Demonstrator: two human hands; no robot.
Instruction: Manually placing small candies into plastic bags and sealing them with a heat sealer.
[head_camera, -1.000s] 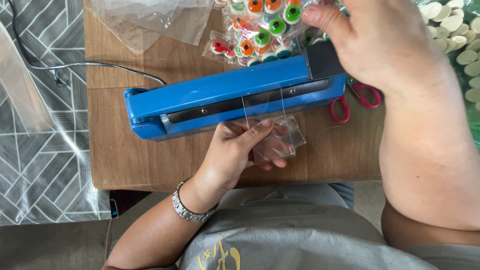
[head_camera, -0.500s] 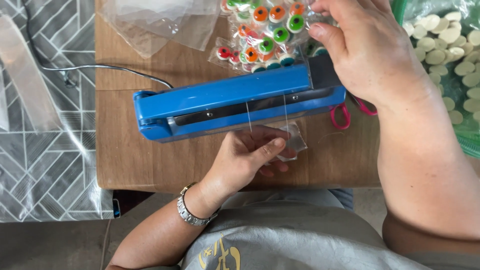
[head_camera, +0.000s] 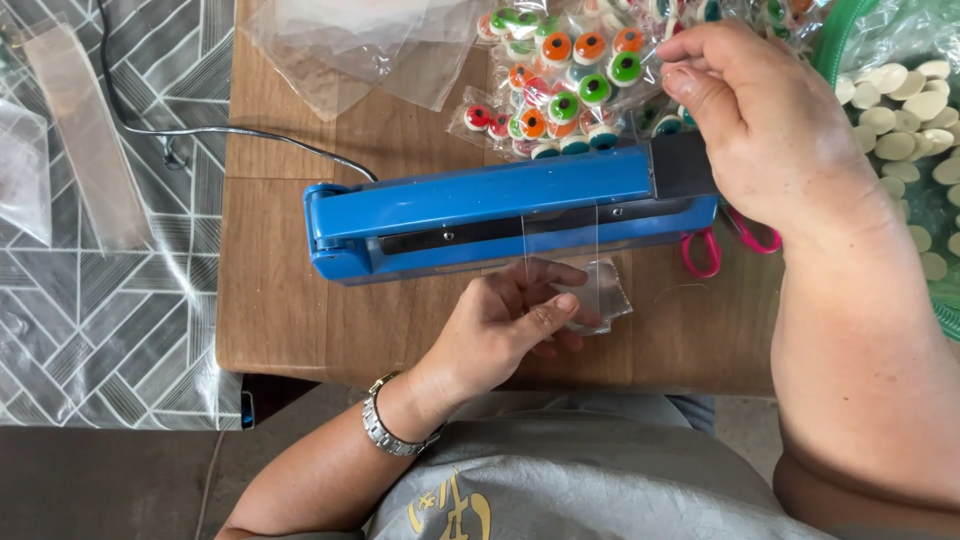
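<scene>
A blue heat sealer (head_camera: 480, 205) lies across the wooden table (head_camera: 280, 300) with its arm pressed down. My right hand (head_camera: 765, 120) rests on its black handle end and pushes it closed. My left hand (head_camera: 510, 320), with a metal watch on the wrist, holds a small clear plastic bag (head_camera: 590, 290) whose open end is clamped in the sealer's jaw. The bag's lower part is partly hidden under my fingers.
Packets of round colourful eye-shaped candies (head_camera: 570, 80) lie behind the sealer. Empty clear bags (head_camera: 360, 45) sit at the back left. Pink-handled scissors (head_camera: 725, 245) lie by the sealer's right end. A bag of pale round sweets (head_camera: 910, 130) is at the right. A power cord (head_camera: 200, 130) runs left.
The view has shifted a little, so the sealer appears further right. My left hand has pushed the small bag slightly further under the sealer. My right hand stays on the handle.
</scene>
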